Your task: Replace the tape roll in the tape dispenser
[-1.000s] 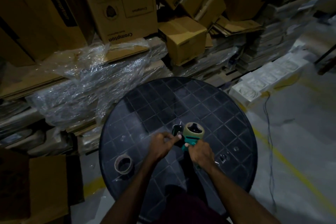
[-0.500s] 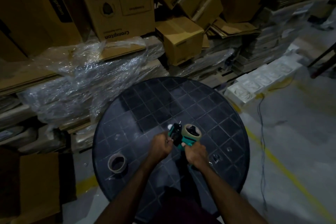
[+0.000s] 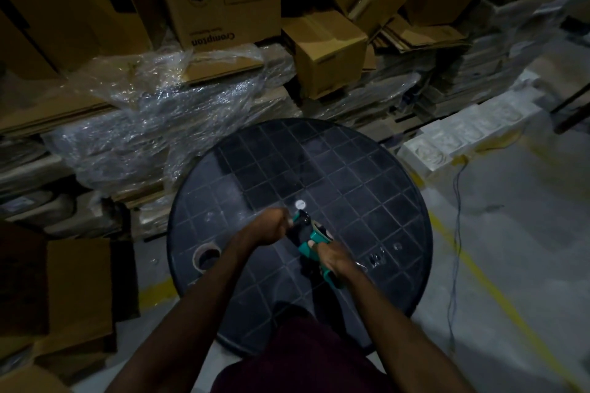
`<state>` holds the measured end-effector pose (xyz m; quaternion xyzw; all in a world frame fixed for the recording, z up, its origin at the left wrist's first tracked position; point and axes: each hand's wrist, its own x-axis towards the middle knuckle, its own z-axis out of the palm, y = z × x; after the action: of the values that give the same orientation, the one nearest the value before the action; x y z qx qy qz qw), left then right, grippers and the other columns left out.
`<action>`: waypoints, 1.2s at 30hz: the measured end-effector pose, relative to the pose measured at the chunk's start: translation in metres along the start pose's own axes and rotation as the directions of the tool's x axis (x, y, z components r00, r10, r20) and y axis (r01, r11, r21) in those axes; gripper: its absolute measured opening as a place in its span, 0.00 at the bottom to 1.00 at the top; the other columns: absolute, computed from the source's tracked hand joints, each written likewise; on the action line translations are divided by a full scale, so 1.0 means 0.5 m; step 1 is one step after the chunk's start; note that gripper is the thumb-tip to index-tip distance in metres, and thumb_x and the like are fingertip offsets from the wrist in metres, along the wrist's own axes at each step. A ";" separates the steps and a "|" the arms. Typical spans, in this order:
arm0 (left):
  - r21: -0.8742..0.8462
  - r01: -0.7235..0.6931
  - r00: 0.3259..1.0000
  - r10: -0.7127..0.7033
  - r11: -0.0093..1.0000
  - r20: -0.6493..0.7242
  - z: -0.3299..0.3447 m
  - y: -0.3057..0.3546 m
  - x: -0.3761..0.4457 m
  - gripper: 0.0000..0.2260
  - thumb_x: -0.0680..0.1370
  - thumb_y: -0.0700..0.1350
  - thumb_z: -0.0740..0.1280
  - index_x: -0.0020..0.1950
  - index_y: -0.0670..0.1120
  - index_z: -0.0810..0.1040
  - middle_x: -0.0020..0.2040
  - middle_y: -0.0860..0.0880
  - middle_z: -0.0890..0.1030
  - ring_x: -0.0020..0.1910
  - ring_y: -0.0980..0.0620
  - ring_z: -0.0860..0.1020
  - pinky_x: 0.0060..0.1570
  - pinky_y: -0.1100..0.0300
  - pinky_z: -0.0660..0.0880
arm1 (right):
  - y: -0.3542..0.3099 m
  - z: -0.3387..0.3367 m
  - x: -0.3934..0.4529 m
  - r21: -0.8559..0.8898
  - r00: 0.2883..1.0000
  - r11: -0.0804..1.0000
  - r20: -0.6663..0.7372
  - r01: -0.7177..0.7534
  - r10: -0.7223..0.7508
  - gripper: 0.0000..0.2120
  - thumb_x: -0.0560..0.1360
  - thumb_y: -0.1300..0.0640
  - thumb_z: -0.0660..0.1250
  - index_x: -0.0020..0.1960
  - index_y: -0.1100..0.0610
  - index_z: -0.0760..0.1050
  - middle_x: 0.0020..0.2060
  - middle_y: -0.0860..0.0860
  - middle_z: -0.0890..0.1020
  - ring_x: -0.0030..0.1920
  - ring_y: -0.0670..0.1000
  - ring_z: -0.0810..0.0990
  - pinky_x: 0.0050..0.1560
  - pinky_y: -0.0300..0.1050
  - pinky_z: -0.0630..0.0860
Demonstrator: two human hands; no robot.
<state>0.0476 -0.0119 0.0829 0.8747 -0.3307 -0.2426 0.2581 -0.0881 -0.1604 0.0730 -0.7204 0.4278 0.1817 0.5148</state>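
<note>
- As a person works over a round black table [image 3: 367, 169] at frame centre, the teal tape dispenser [image 3: 311, 241] sits held just above the tabletop, w/ both hands on it.
- Right hand [image 3: 332, 257], grip: fingers curled round the dispenser's handle, lower centre-right.
- Left hand [image 3: 271, 226], grip: fingers closed at the dispenser's front end; whether they pinch loose tape or a dispenser part can't be told in the dim light.
- Tape roll [image 3: 319, 228] appears seated on the dispenser, partly hidden by the hands.
- Step in hand, by the look of it: threading the new roll's free end thru the front; roll swap itself seems done.
- Next move likely calls for a steady handle hold while the left draws tape toward the cutter w/o it sticking early.
- Count: 1 dispenser, 1 roll on it, 1 spent-looking tape core [image 3: 207, 257] lying at the table's left edge, 2 hands, 1 table.
</note>
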 end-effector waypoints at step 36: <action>-0.705 0.604 0.785 -0.427 0.372 0.448 0.122 0.031 -0.083 0.14 0.77 0.53 0.61 0.45 0.44 0.80 0.36 0.48 0.85 0.35 0.52 0.79 0.35 0.64 0.72 | -0.044 0.011 0.010 0.335 0.891 0.928 0.455 -0.165 -0.006 0.07 0.75 0.62 0.59 0.40 0.58 0.73 0.23 0.50 0.72 0.21 0.46 0.69 0.21 0.35 0.67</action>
<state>-0.0234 -0.0104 0.0572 0.6803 0.0903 -0.5174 0.5113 -0.0665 -0.1555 0.0803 -0.5324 0.3536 0.2813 0.7159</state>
